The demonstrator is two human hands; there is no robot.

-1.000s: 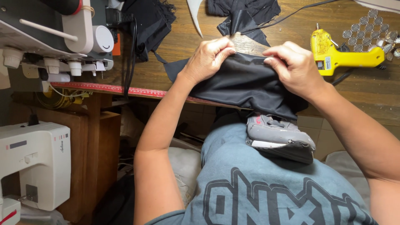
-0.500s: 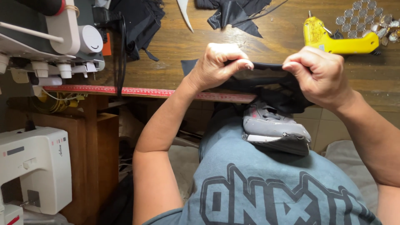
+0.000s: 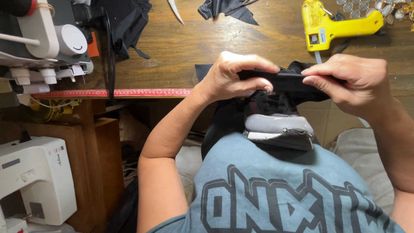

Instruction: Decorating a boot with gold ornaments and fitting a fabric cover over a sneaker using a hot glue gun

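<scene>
- Your left hand (image 3: 230, 77) is closed in a pinch on the left end of a folded strip of black fabric (image 3: 284, 81), thumb under and fingers curled over the top edge.
- Your right hand (image 3: 355, 84) grips the right end of the same strip, fingers wrapped over it and the thumb pressing from the near side.
- The black fabric is stretched between your two hands, its long axis running left to right, roughly parallel to the table's front edge; it hangs just past that edge, above your lap.
- Directly below the strip sits a grey and black shoe (image 3: 278, 127), resting against your grey printed shirt (image 3: 284, 194); its sole end faces you and its opening points up toward the fabric. You cannot tell whether fabric and shoe touch.
- A red measuring tape (image 3: 112, 92) runs along the front edge of the brown wooden table (image 3: 194, 43), to the left of your left hand.
- A yellow glue gun (image 3: 332, 26) lies on the table beyond your right hand, well apart from it.
- Loose scraps of black cloth (image 3: 228, 8) lie at the far side of the table.
- A white sewing machine (image 3: 39, 39) stands at the table's left end, and a second white sewing machine (image 3: 36, 181) sits lower down at the left.
</scene>
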